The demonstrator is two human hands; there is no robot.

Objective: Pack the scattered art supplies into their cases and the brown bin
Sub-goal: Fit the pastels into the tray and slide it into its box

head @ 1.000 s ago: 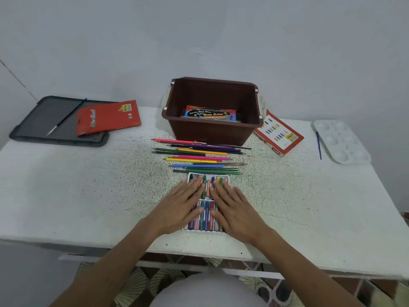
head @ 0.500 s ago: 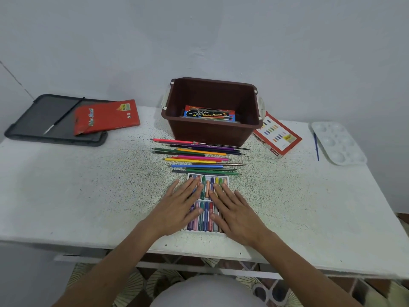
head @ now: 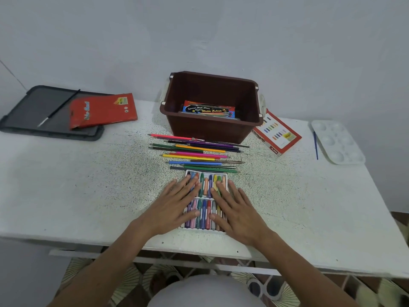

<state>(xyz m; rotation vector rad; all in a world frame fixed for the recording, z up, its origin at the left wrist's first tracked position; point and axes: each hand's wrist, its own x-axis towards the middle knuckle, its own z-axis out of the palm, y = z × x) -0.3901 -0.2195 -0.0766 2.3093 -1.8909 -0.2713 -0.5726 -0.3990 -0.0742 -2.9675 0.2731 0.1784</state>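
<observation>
A white tray of oil pastels (head: 206,191) lies near the table's front edge. My left hand (head: 174,204) and my right hand (head: 238,209) both rest flat on it, fingers straight, covering its two sides. Just beyond lie several coloured pencils (head: 197,152) in a loose row. Behind them stands the brown bin (head: 210,129) with a watercolour box (head: 209,109) inside. The red pastel box sleeve (head: 276,135) sits to the bin's right. A red pencil pack (head: 103,110) lies at the back left.
The red pack overlaps a dark grey case (head: 33,111) holding a thin black brush (head: 58,108). At the back right are a white paint palette (head: 337,141) and a blue brush (head: 315,145). The table (head: 77,185) is speckled white, against a wall.
Both hands stay flat on the pastel tray, hardly shifted. The view has drifted a little.
</observation>
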